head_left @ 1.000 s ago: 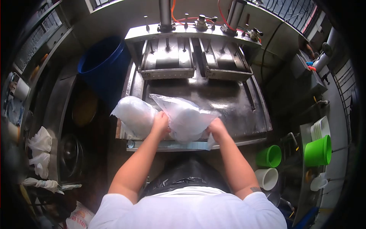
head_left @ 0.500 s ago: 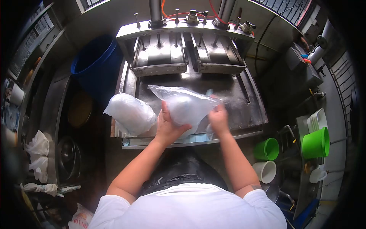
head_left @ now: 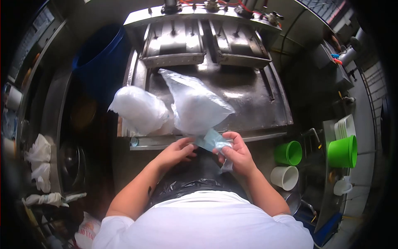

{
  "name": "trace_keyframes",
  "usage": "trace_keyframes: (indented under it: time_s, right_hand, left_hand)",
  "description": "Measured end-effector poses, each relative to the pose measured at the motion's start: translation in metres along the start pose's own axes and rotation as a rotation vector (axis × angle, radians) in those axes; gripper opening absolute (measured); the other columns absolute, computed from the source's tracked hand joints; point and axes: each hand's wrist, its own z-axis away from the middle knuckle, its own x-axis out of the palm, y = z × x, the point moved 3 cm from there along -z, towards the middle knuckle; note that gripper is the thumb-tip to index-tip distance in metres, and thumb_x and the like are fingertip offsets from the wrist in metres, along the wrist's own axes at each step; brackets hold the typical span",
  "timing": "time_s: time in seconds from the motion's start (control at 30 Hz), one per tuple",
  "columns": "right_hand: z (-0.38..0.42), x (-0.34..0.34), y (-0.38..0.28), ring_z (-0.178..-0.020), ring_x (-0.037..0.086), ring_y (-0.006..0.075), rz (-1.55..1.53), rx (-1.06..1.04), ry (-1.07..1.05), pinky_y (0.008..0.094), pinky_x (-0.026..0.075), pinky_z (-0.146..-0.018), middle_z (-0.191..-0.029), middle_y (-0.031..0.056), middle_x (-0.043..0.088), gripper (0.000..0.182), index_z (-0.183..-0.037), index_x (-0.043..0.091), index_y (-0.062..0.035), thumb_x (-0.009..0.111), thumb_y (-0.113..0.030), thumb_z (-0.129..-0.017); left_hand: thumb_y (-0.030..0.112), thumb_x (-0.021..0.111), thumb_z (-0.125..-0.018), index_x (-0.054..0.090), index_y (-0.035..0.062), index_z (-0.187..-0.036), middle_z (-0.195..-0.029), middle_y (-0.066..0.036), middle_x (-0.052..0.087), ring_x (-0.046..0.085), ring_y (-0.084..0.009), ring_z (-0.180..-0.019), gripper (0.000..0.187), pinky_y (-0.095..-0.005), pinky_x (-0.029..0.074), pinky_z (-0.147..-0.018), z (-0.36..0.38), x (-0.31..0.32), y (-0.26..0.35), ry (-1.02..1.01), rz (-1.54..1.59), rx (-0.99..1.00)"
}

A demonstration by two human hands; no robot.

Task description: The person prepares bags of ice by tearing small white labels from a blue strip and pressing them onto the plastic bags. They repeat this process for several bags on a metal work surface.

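clearly, right fingers (head_left: 233, 154) grip a bluish sheet (head_left: 212, 139)

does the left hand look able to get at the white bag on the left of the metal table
Probably yes: the left hand is by the front edge of the metal table, and nothing visible blocks its way to the white bag; whether it grips the blue plastic is unclear.
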Motion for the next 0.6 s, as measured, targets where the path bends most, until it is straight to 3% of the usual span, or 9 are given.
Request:
trace_keyframes:
  time_s: [0.03,0.13,0.17,0.2,0.27,0.3,0.37,0.5,0.6]
  right_hand:
    - [0.0,0.01,-0.001,-0.086,0.066,0.0121,0.023,0.015,-0.049,0.0286,0.056,-0.08,-0.115,0.0136,0.076,0.045,-0.148,0.04,-0.0087,0.062,-0.011,-0.109]
    - [-0.006,0.034,0.002,-0.09,0.068,0.0138,0.06,0.074,-0.117,0.0309,0.057,-0.083,-0.114,0.0136,0.075,0.044,-0.147,0.041,-0.0087,0.062,-0.009,-0.109]
    - [-0.01,0.039,0.003,-0.092,0.069,0.0143,0.08,0.105,-0.125,0.0318,0.057,-0.085,-0.114,0.013,0.075,0.043,-0.147,0.042,-0.0078,0.062,-0.008,-0.109]
    - [-0.012,0.042,0.004,-0.092,0.069,0.0143,0.082,0.106,-0.126,0.0318,0.057,-0.085,-0.114,0.013,0.075,0.043,-0.147,0.042,-0.0078,0.062,-0.008,-0.109]
    - [-0.017,0.047,0.004,-0.094,0.07,0.0158,0.245,0.083,-0.098,0.0333,0.058,-0.088,-0.113,0.0126,0.075,0.04,-0.146,0.045,-0.0056,0.062,-0.008,-0.109]
    - [-0.016,0.049,0.001,-0.097,0.069,0.0135,0.26,0.102,-0.057,0.0318,0.057,-0.089,-0.112,0.0088,0.075,0.033,-0.14,0.054,-0.0027,0.063,-0.008,-0.109]
    - [-0.014,0.047,0.002,-0.098,0.068,0.0116,0.365,0.12,-0.083,0.0307,0.056,-0.089,-0.111,0.0065,0.074,0.028,-0.136,0.059,-0.0016,0.063,-0.009,-0.109]
    - [-0.018,0.065,0.001,-0.094,0.062,0.0072,0.395,0.056,-0.126,0.0269,0.052,-0.086,-0.106,0.0004,0.071,0.018,-0.123,0.069,-0.0013,0.065,-0.014,-0.11]
    - [-0.023,0.072,-0.002,-0.096,0.062,0.0074,0.467,0.038,-0.086,0.0271,0.052,-0.087,-0.105,-0.0003,0.071,0.018,-0.123,0.07,-0.0024,0.065,-0.013,-0.11]
  left_hand:
    - [0.032,0.073,-0.106,0.056,-0.0006,-0.149,-0.132,-0.015,0.073,0.072,-0.0252,-0.118,0.057,-0.0379,0.056,-0.103,0.008,0.013,0.007,-0.063,0.213,0.023]
    - [0.03,0.071,-0.107,0.065,0.0016,-0.136,-0.119,-0.009,0.075,0.073,-0.0196,-0.107,0.042,-0.0346,0.058,-0.099,0.008,0.032,0.023,-0.193,0.216,0.087]
    - [0.026,0.068,-0.109,0.067,0.0027,-0.131,-0.114,-0.005,0.074,0.071,-0.015,-0.102,0.032,-0.0314,0.058,-0.093,0.012,0.036,0.034,-0.111,0.204,0.167]
    - [0.026,0.068,-0.109,0.067,0.0027,-0.131,-0.114,-0.005,0.074,0.071,-0.015,-0.102,0.032,-0.0314,0.058,-0.093,0.015,0.034,0.039,-0.111,0.206,0.168]
    - [0.021,0.066,-0.11,0.069,0.0022,-0.125,-0.11,-0.005,0.075,0.07,-0.0131,-0.098,0.025,-0.0303,0.058,-0.087,0.022,0.016,0.059,0.193,0.107,0.432]
    - [0.02,0.065,-0.111,0.069,0.0024,-0.123,-0.108,-0.004,0.075,0.07,-0.0122,-0.096,0.023,-0.0297,0.057,-0.085,0.027,0.01,0.067,0.219,0.137,0.468]
    - [0.019,0.062,-0.112,0.069,0.0037,-0.12,-0.107,-0.004,0.075,0.069,-0.0106,-0.091,0.019,-0.0287,0.057,-0.082,0.033,-0.001,0.076,0.268,0.118,0.508]
    - [0.021,0.063,-0.112,0.069,0.004,-0.12,-0.108,-0.006,0.077,0.072,-0.0142,-0.095,0.02,-0.0323,0.059,-0.084,0.036,-0.01,0.074,0.202,0.049,0.514]
    - [0.022,0.063,-0.112,0.069,0.0041,-0.121,-0.108,-0.006,0.077,0.073,-0.0147,-0.094,0.021,-0.0326,0.06,-0.084,0.032,-0.009,0.07,0.175,0.088,0.524]
